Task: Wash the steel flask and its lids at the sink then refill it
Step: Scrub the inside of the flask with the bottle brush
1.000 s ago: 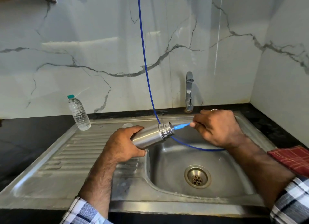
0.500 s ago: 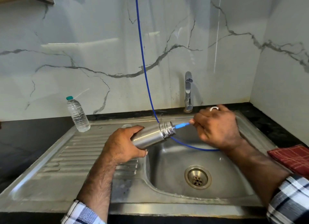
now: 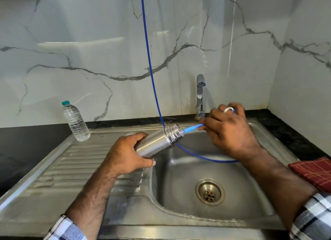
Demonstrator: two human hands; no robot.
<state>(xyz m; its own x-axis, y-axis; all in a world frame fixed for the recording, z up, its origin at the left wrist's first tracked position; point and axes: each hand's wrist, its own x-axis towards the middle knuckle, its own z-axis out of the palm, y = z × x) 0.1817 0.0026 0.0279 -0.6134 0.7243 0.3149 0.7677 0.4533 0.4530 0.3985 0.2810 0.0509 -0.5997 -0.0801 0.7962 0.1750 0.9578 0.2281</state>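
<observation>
Two hands: left (image 3: 125,157) grips flask (image 3: 157,143), right (image 3: 231,132) holds tube (image 3: 193,127)

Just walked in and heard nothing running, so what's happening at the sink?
A person holds a steel flask tilted over the sink basin, the left hand gripping its body. The right hand holds the tip of a thin blue hose at the flask's open threaded mouth. No water shows at the tap. A plastic water bottle stands on the drainboard.
</observation>
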